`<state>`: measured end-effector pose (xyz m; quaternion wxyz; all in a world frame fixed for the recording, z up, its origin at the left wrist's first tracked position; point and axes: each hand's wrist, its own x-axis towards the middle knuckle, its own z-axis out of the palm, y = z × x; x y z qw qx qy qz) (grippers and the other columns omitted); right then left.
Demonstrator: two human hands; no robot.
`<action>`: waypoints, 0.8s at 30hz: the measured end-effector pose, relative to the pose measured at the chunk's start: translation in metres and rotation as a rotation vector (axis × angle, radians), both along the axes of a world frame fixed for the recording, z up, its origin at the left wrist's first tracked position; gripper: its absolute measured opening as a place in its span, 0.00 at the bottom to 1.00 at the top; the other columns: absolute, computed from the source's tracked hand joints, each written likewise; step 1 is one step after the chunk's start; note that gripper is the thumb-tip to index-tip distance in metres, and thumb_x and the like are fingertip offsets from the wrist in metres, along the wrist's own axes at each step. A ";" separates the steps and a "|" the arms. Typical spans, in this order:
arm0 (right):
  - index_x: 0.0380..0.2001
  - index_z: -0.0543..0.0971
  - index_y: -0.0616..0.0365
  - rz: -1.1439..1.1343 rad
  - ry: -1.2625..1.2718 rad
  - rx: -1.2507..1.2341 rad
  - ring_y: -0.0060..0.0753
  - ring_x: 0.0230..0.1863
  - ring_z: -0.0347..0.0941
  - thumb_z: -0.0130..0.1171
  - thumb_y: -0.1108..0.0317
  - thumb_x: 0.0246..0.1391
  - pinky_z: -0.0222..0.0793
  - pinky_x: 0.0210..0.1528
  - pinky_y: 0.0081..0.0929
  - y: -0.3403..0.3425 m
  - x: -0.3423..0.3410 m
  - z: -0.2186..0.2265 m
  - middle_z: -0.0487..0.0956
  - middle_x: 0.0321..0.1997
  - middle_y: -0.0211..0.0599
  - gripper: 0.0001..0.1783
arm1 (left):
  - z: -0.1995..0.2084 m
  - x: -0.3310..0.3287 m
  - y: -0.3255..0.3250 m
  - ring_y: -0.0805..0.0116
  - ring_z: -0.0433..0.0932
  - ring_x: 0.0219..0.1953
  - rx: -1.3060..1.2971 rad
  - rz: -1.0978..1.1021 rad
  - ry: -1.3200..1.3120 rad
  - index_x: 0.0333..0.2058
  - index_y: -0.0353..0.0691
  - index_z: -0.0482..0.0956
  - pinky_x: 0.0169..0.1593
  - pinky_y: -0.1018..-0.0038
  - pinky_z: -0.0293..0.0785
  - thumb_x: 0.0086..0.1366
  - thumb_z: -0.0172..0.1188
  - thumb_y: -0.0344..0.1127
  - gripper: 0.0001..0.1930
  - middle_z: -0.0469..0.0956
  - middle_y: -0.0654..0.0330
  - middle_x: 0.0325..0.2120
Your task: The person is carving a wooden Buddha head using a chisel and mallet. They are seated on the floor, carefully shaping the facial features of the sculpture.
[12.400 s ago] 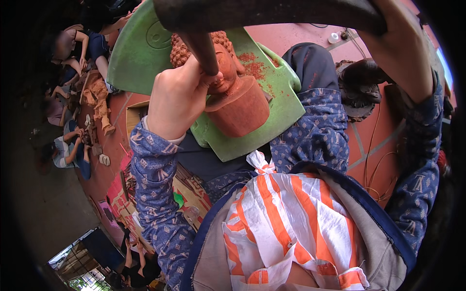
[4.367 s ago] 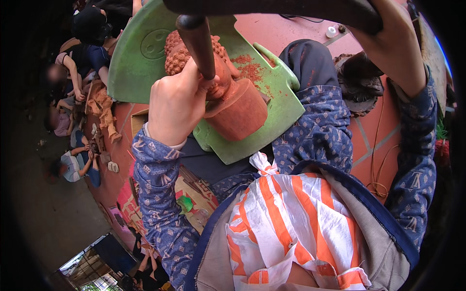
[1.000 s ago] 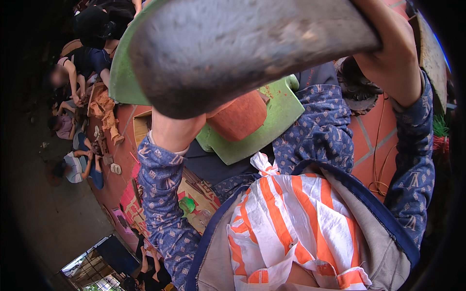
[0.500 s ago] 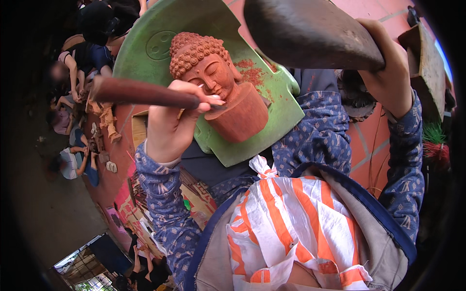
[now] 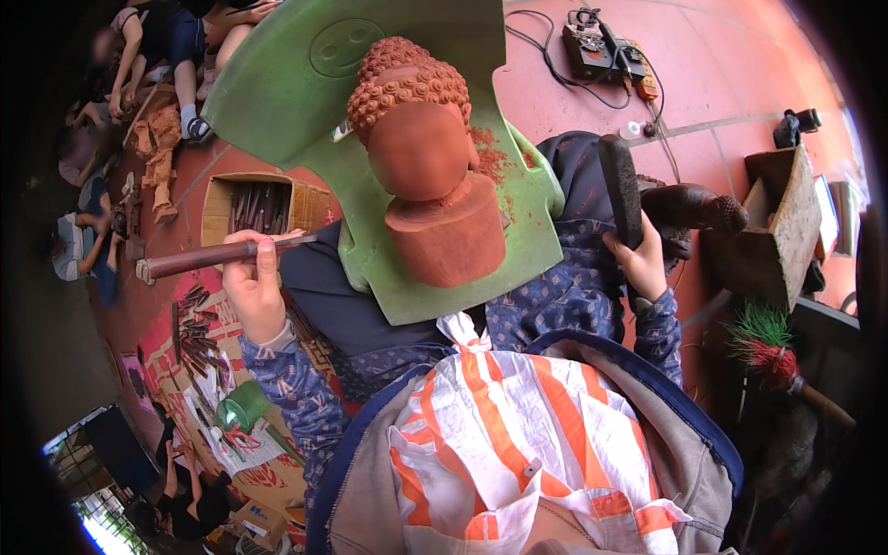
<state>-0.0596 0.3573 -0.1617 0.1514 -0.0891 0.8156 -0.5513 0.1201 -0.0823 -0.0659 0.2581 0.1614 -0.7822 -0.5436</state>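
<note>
A reddish-brown wooden carving of a Buddha head [image 5: 446, 239] stands on a green plastic chair [image 5: 287, 79] in front of me, with red wood chips beside it. Left of the carving, my left hand [image 5: 254, 294] is closed round a chisel [image 5: 199, 260] with a dark wooden handle; its narrow blade points right, apart from the wood. Over my right thigh, my right hand [image 5: 644, 263] grips a dark wooden mallet [image 5: 621, 190], seen edge-on and upright. Neither tool touches the carving.
A cardboard box [image 5: 215, 205] of chisels sits at left, with more tools on flattened cardboard [image 5: 268, 481]. A power unit with cables [image 5: 597, 54] lies far right, near a wooden box [image 5: 786, 222] and a brush [image 5: 770, 356]. Other people sit at far left.
My left hand has drawn the chisel away from the carving, down and left. My right hand has lowered the mallet toward my right thigh. The view has shifted, showing more floor at right.
</note>
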 end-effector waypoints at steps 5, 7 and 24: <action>0.45 0.75 0.66 0.013 -0.055 0.093 0.25 0.39 0.73 0.65 0.75 0.47 0.69 0.46 0.26 -0.013 -0.001 -0.009 0.80 0.36 0.35 0.20 | -0.021 0.008 -0.006 0.69 0.79 0.40 0.060 0.058 -0.047 0.41 0.33 0.68 0.51 0.73 0.74 0.71 0.51 0.28 0.05 0.76 0.56 0.34; 0.45 0.75 0.66 0.002 -0.081 0.116 0.27 0.38 0.74 0.65 0.74 0.46 0.69 0.45 0.27 -0.017 -0.002 -0.008 0.80 0.36 0.37 0.20 | -0.025 0.005 -0.004 0.68 0.79 0.40 0.064 0.055 -0.032 0.42 0.33 0.67 0.50 0.72 0.75 0.71 0.51 0.29 0.05 0.76 0.54 0.35; 0.40 0.75 0.64 0.068 -0.022 0.455 0.40 0.27 0.77 0.66 0.68 0.46 0.71 0.32 0.33 -0.011 -0.018 -0.019 0.79 0.27 0.46 0.19 | -0.066 0.100 -0.079 0.77 0.76 0.23 -0.030 0.510 -0.176 0.43 0.36 0.67 0.26 0.82 0.72 0.74 0.48 0.36 0.09 0.78 0.59 0.25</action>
